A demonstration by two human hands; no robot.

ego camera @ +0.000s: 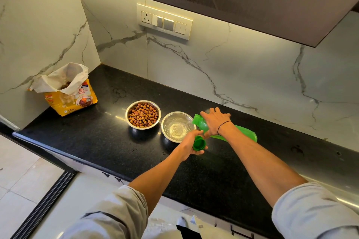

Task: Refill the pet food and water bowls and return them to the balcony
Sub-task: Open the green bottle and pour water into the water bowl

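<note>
Two steel bowls stand side by side on the black counter (93,133). The left bowl (143,114) is full of brown kibble. The right bowl (177,126) holds clear water. My right hand (216,122) grips a green bottle (240,132) tipped on its side, its mouth over the right bowl's rim, and water runs from it into the bowl. My left hand (191,144) holds the green bottle cap (199,143) just in front of that bowl.
An open yellow pet food bag (71,96) stands in the counter's back left corner against the marble wall. A switch panel (164,21) is on the back wall, and a dark cabinet (252,1) hangs overhead. The floor lies to the left of the counter edge.
</note>
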